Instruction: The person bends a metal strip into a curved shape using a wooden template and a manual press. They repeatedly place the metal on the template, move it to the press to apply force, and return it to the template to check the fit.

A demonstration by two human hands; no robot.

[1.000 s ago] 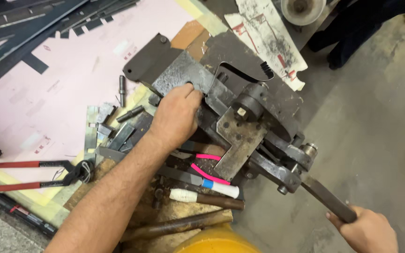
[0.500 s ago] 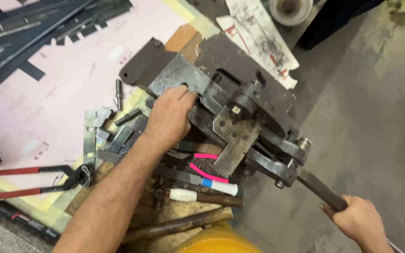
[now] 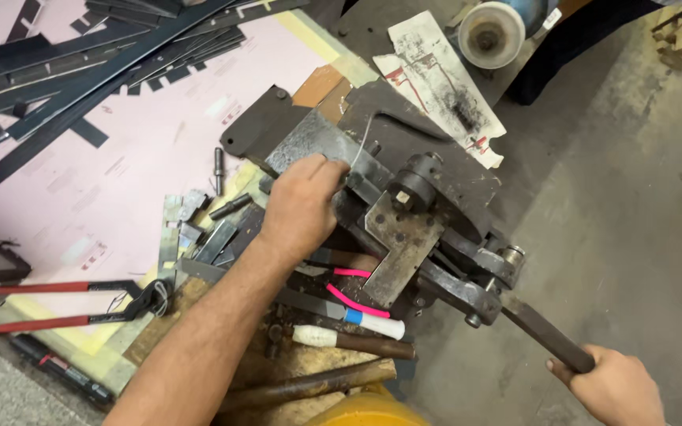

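Left hand (image 3: 303, 207) curled, fingers pressed together over flat metal piece (image 3: 309, 142) at blade of bench shear (image 3: 420, 205), mid-surface. Far left: red-handled cutters (image 3: 65, 304) on pink sheet (image 3: 120, 173); dark metal strips (image 3: 104, 55) piled above. Just below shear: pink-and-white marker (image 3: 365, 312), wooden-handled tool (image 3: 357, 341). Shear lever (image 3: 546, 338) runs down-right off surface edge. Right hand (image 3: 613, 390) fisted round lever end, low right, over concrete floor (image 3: 617, 221).
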